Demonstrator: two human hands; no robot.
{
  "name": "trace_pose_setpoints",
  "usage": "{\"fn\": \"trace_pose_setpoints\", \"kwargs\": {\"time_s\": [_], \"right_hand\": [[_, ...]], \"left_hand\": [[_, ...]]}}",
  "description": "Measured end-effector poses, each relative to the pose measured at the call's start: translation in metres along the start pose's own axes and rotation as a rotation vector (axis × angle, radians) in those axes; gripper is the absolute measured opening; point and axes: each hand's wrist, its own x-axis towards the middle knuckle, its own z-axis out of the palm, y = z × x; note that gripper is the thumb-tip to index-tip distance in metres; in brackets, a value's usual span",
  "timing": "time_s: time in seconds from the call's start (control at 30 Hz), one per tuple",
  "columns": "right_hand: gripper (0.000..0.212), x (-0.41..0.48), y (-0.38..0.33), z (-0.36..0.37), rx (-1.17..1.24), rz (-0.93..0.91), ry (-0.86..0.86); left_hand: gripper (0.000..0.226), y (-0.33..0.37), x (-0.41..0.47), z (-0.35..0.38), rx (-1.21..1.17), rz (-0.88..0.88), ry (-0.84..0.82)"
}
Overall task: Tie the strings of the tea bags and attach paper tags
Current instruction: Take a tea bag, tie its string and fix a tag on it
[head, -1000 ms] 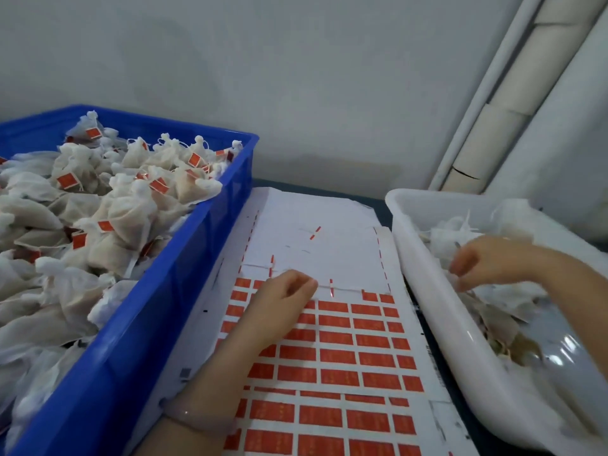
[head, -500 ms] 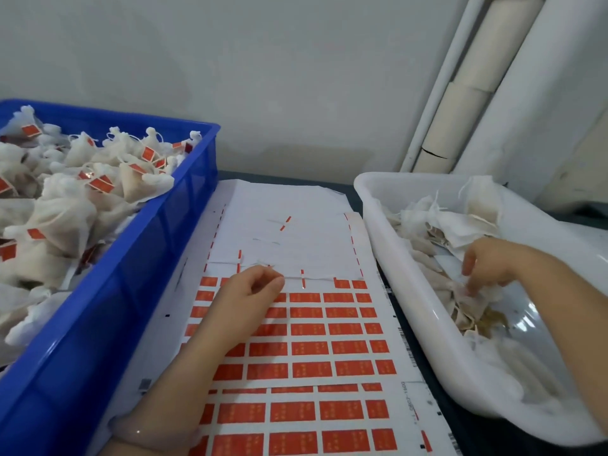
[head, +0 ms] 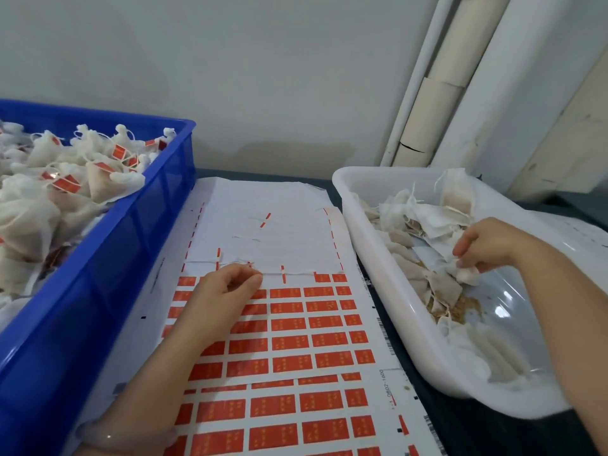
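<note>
A white sheet of red sticker tags point(head: 296, 350) lies flat between two bins. My left hand point(head: 227, 291) rests on its top row of red tags, fingertips curled and pinching at a tag edge there. Several untied tea bags point(head: 424, 225) are heaped in the white tub point(head: 362, 245) on the right. Inside it, my right hand point(head: 477, 248) grips one white tea bag point(head: 464, 274) at its top. Tagged, tied tea bags point(head: 65, 185) fill the blue crate point(head: 131, 251) on the left.
Loose tea crumbs lie on the tub floor point(head: 460, 307). The upper part of the sheet point(head: 279, 232) is peeled bare. Pale pipes point(head: 437, 93) run up the wall at the back right. A dark tabletop point(head: 477, 432) shows in front of the tub.
My right hand has dug into the tub and closed on a tea bag. My left hand stays at the top row of tags. The view has shifted rightward.
</note>
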Motion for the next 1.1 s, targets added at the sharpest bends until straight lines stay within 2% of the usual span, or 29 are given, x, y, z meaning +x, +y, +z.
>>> {"fn": "trace_pose_setpoints", "kwargs": {"time_s": [0.1, 0.17, 0.23, 0.33, 0.47, 0.57, 0.67, 0.9, 1.1], "right_hand": [[0.007, -0.002, 0.003, -0.007, 0.064, 0.017, -0.057], [0.003, 0.001, 0.008, -0.016, 0.094, 0.040, -0.014], [0.007, 0.003, 0.015, -0.026, 0.034, 0.065, 0.007], [0.021, -0.001, 0.021, -0.029, -0.105, 0.091, -0.106], [0.037, -0.009, 0.018, -0.016, -0.183, -0.065, -0.123], [0.046, -0.013, 0.007, -0.001, -0.372, -0.180, -0.096], [0.023, -0.012, -0.001, 0.004, -0.473, -0.237, -0.023], [0.013, -0.026, -0.003, -0.032, -0.296, -0.291, 0.066], [0.012, -0.049, -0.015, -0.050, -0.143, -0.356, 0.046]], "left_hand": [[0.007, 0.000, 0.000, 0.000, 0.001, -0.003, 0.005], [0.007, 0.000, 0.001, 0.000, 0.006, -0.004, 0.010], [0.006, 0.000, 0.001, 0.001, 0.013, 0.000, 0.012], [0.005, 0.000, 0.003, 0.002, 0.014, 0.002, 0.016], [0.004, 0.000, 0.002, 0.002, 0.023, 0.009, 0.014], [0.004, 0.000, 0.000, 0.001, 0.022, 0.007, 0.008], [0.004, 0.001, 0.000, 0.000, 0.018, 0.001, 0.007], [0.006, 0.002, 0.000, 0.000, 0.026, -0.009, 0.005], [0.007, 0.003, -0.001, -0.001, 0.024, -0.012, 0.002]]}}
